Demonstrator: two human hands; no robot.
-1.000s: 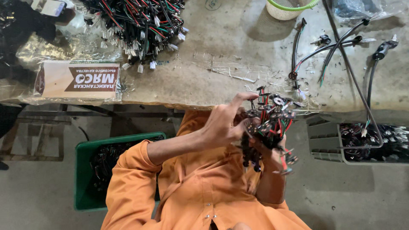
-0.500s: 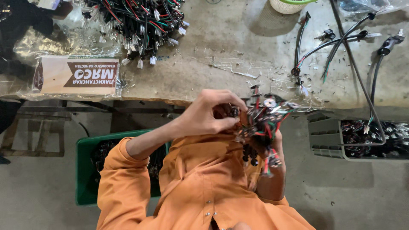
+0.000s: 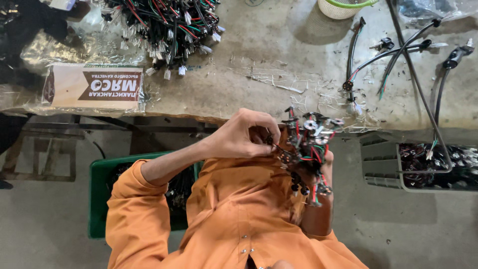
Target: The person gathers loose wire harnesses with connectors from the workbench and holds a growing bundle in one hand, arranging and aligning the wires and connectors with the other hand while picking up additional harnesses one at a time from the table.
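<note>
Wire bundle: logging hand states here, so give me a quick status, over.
Left hand pinching a connector on the wire bundle. Right hand clutching the bundle from below, mostly hidden. Bundle held at the workbench edge; nothing blocking.

A workshop: wire harnesses (image 3: 164, 25) heaped on a worn workbench (image 3: 259, 65).

Rough matt workbench (image 3: 259, 55) (glossy plastic wires (image 3: 164, 20))

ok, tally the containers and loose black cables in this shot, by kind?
Green crate, on the floor at the left: 1
Grey bin, on the right: 1
White basket, at the bench's top edge: 1
Cardboard box, on the bench: 1
Loose black cables, at the right of the bench: about 3, as they overlap
Total: about 7
</note>
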